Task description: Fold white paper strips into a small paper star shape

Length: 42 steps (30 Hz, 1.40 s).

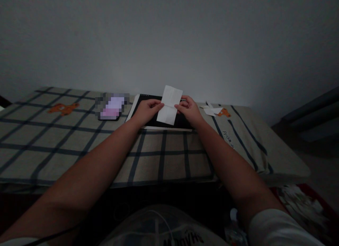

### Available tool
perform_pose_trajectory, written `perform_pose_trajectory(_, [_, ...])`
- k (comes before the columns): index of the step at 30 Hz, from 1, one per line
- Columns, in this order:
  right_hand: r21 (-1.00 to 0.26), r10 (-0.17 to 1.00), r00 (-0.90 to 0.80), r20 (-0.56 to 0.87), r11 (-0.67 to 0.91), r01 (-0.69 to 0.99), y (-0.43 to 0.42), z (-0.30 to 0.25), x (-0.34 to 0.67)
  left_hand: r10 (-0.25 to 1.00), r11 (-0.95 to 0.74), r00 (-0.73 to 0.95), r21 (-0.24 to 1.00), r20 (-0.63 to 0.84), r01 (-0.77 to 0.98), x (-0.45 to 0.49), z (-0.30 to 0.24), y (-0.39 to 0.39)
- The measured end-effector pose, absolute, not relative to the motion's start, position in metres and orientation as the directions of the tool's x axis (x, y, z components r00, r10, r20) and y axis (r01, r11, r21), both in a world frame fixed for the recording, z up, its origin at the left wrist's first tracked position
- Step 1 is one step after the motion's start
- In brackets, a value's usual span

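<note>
Plaid-covered desk [173, 163], by wall-side edge: left grip [148, 110], right grip [190, 111] pinch creased white rectangular paper [170, 101]; keep tension even.

- A creased white paper [171, 95] is pinched at its left edge by the left hand [148, 110] and at its right edge by the right hand [191, 111].
- The paper is held up over a black-topped pad [150, 123].
- The pad is laid on a checked cloth [152, 161].
- On the left, a phone [112, 111] is seen, its screen pixelated.
- On the right, beyond the right hand, folded white paper pieces [213, 111] are placed near an orange printed figure [225, 112].
- The far side is bounded by a grey wall [169, 44].
</note>
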State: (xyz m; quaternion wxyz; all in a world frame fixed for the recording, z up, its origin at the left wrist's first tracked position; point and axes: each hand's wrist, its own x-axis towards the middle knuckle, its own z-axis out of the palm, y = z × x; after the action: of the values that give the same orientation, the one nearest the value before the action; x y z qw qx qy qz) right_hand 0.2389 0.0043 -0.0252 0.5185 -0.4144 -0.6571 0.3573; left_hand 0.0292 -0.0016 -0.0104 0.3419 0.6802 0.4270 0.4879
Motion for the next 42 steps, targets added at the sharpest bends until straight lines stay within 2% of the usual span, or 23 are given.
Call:
perform_pose_trajectory(4, [-0.891, 0.908, -0.078, 0.412, 0.419, 0.173, 0.005, -0.026, 0.238, 0.909, -0.416, 0.136, 0.844, 0.394, 0.338, 0.029, -0.014, 0.0])
perform_pose_trajectory(8, [-0.884, 0.919, -0.082, 0.386, 0.394, 0.253, 0.006, -0.032, 0.235, 0.884, -0.463, 0.145, 0.791, 0.445, 0.401, 0.031, -0.016, -0.002])
perform_pose_trajectory(14, [-0.871, 0.908, -0.083, 0.411, 0.418, 0.259, 0.012, -0.04, 0.234, 0.874, -0.483, 0.252, 0.801, 0.415, 0.353, 0.036, -0.017, -0.006])
perform_pose_trajectory(18, [-0.883, 0.918, -0.079, 0.389, 0.396, 0.252, 0.011, -0.036, 0.237, 0.876, -0.474, 0.268, 0.817, 0.401, 0.328, 0.037, -0.015, -0.007])
perform_pose_trajectory(26, [-0.965, 0.97, -0.008, 0.244, 0.244, 0.096, 0.005, -0.024, 0.238, 0.922, -0.377, 0.025, 0.883, 0.386, 0.281, 0.032, -0.019, 0.004])
perform_pose_trajectory(30, [-0.978, 0.979, -0.011, 0.202, 0.202, 0.049, 0.006, -0.026, 0.236, 0.885, -0.405, -0.058, 0.825, 0.462, 0.395, 0.026, -0.02, 0.008])
perform_pose_trajectory(34, [-0.982, 0.982, 0.0, 0.187, 0.187, 0.017, 0.002, -0.024, 0.234, 0.85, -0.422, -0.012, 0.694, 0.526, 0.583, 0.023, -0.018, 0.006])
perform_pose_trajectory(42, [-0.968, 0.967, -0.054, 0.249, 0.25, 0.011, -0.004, -0.019, 0.231, 0.919, -0.29, -0.024, 0.714, 0.394, 0.637, 0.026, -0.019, 0.002])
